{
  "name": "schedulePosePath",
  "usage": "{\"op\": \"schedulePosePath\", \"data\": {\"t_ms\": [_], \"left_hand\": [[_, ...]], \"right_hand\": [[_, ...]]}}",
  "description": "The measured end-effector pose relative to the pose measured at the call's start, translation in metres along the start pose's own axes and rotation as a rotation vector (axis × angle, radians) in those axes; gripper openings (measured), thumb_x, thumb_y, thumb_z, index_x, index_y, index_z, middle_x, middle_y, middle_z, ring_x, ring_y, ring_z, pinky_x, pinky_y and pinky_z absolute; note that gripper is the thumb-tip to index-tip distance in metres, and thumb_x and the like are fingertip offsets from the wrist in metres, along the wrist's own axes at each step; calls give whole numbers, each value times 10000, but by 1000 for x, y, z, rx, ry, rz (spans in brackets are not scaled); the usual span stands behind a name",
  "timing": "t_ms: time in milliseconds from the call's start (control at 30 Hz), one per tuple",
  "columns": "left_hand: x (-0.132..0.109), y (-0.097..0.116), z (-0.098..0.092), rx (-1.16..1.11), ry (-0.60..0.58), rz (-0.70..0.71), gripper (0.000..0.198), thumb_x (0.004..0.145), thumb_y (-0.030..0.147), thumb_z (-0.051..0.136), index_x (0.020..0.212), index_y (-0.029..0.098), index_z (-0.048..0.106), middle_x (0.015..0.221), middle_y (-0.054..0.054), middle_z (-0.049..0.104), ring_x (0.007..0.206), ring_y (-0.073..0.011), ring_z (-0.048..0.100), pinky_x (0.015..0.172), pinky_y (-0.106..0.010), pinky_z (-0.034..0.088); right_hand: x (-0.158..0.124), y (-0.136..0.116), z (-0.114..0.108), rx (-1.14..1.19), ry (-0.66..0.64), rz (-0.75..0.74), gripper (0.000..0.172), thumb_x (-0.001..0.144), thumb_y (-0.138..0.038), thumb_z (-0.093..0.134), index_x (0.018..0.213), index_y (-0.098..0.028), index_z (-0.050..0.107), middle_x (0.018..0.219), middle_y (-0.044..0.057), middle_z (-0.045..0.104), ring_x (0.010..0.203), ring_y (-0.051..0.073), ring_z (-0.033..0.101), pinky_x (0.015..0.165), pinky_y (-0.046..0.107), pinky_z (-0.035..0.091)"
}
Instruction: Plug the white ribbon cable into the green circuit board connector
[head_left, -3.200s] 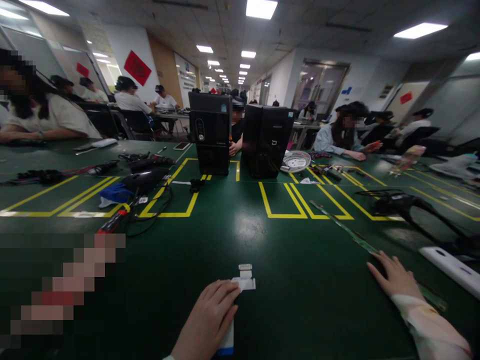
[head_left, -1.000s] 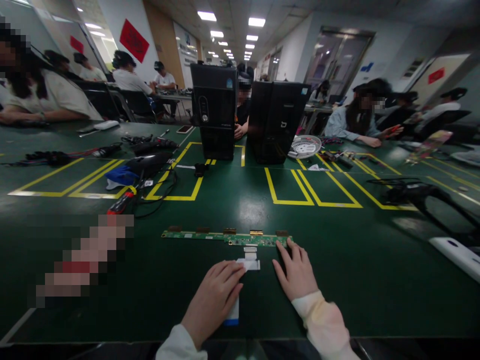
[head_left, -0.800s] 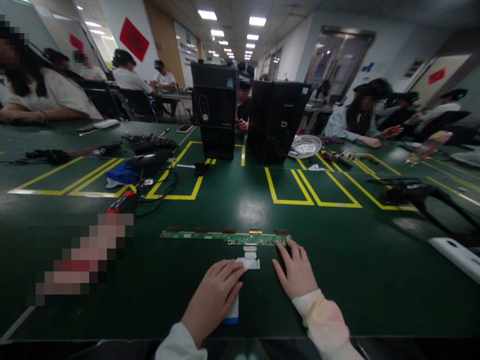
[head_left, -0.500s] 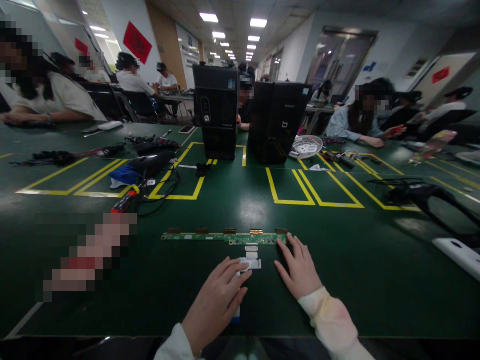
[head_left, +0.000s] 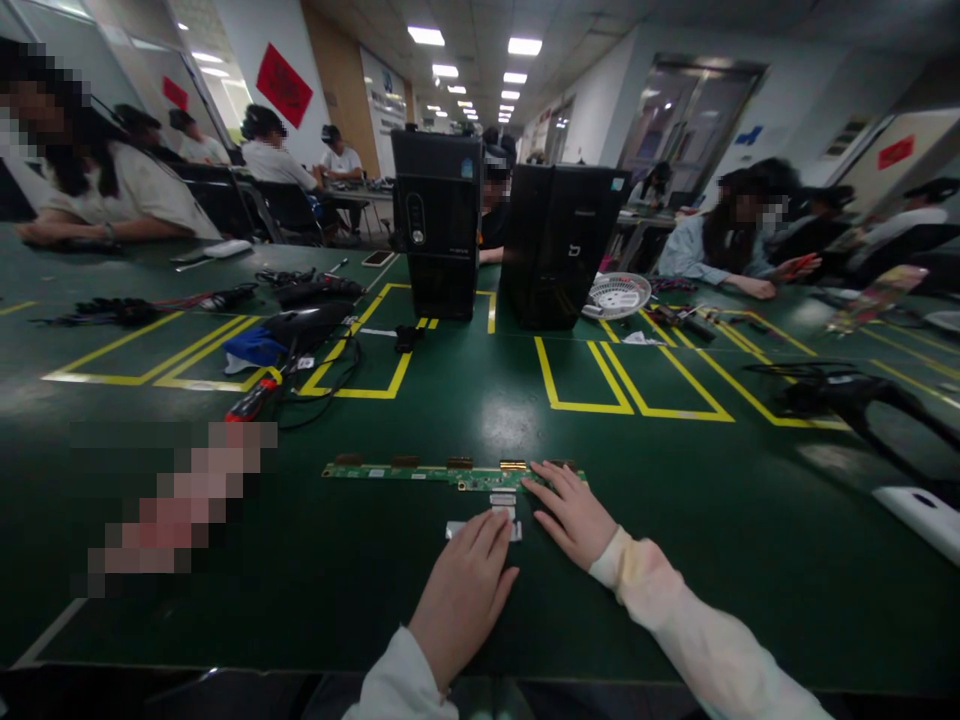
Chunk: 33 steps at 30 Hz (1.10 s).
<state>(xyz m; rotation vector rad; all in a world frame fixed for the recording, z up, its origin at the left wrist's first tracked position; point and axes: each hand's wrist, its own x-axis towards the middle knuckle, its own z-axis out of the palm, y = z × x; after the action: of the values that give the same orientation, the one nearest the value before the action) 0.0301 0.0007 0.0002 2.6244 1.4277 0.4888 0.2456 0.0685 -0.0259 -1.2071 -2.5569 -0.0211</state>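
Green circuit board [head_left: 412,474], one long strip, lies lengthwise across the near part of the table [head_left: 262,610] in the head view, with the right hand [head_left: 576,512] at its right end. That hand's fingers are loosely spread, the foremost two touching the board from above while the thumb stands away from them; they rest on it rather than close around it. Left of it, the left hand [head_left: 466,590] lies palm down, its fingers nearly straight and side by side over one white flat cable [head_left: 454,530], the thumb held apart from them. Much of the cable is hidden under this hand; its connector end shows beyond the fingertips, just beside the board's near edge, though whether the two touch I cannot tell. Five brown-gold tabs [head_left: 460,463] can be counted along the board's far edge, the last partly behind the right fingers. Farther off stand two black computer towers [head_left: 442,285], with one white basket [head_left: 639,290] to their right. One red-and-black handle [head_left: 253,398] lies well to the left. Green tabletop stretches from the board to the yellow tape outlines [head_left: 592,408], and another stretch runs from both hands to the table's near edge.
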Motion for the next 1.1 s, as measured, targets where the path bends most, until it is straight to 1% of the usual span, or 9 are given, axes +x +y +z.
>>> {"op": "schedulePosePath", "data": {"t_ms": [167, 367, 467, 600, 733, 933, 1100], "left_hand": [[0, -1, 3, 11, -17, 7, 441, 874, 226, 529, 1299, 121, 475, 1336, -120, 546, 1233, -251, 498, 1023, -416, 448], [1, -2, 9, 10, 35, 12, 422, 900, 256, 486, 1301, 126, 465, 1338, -133, 545, 1237, -260, 500, 1004, -437, 462], [1, -2, 9, 3, 45, 8, 423, 905, 263, 477, 1311, 147, 455, 1340, -119, 544, 1239, -251, 499, 1007, -428, 459], [1, -3, 10, 4, 40, 12, 435, 904, 265, 477, 1318, 133, 447, 1339, -126, 544, 1244, -253, 494, 1004, -427, 462], [1, -3, 11, 4, 48, 11, 418, 911, 270, 462, 1311, 150, 459, 1340, -122, 546, 1244, -251, 497, 1004, -433, 460], [4, -1, 8, 30, 27, 8, 429, 897, 262, 492, 1301, 117, 473, 1328, -126, 559, 1238, -250, 503, 1007, -418, 463], [4, 3, 11, 38, 69, -18, 406, 906, 255, 470, 1289, 120, 486, 1301, -128, 580, 1215, -248, 524, 990, -423, 475]], "right_hand": [[-2, 0, 0, 6, -5, 5, 425, 936, -306, 419, 1343, -212, 493, 1420, 124, 414, 1323, 258, 346, 1064, 519, 334], [-1, -3, -4, -11, -5, 3, 422, 927, -295, 440, 1341, -235, 498, 1420, 116, 416, 1319, 256, 350, 1058, 513, 343], [-1, -4, -3, -6, -1, 11, 415, 924, -291, 444, 1330, -239, 507, 1426, 113, 408, 1324, 257, 343, 1063, 513, 335], [-2, -3, -2, 0, -2, 10, 403, 921, -281, 445, 1314, -233, 521, 1423, 116, 410, 1327, 257, 341, 1065, 512, 332], [-2, -4, -2, -4, -3, 10, 403, 918, -277, 449, 1313, -241, 520, 1427, 113, 406, 1332, 256, 336, 1065, 515, 333], [-1, -5, -2, -3, -25, 17, 392, 916, -264, 454, 1300, -246, 528, 1441, 111, 387, 1342, 257, 319, 1076, 519, 315], [-1, -4, -2, 3, -21, 16, 388, 907, -263, 469, 1289, -252, 539, 1433, 114, 399, 1339, 254, 327, 1071, 516, 322]]}}
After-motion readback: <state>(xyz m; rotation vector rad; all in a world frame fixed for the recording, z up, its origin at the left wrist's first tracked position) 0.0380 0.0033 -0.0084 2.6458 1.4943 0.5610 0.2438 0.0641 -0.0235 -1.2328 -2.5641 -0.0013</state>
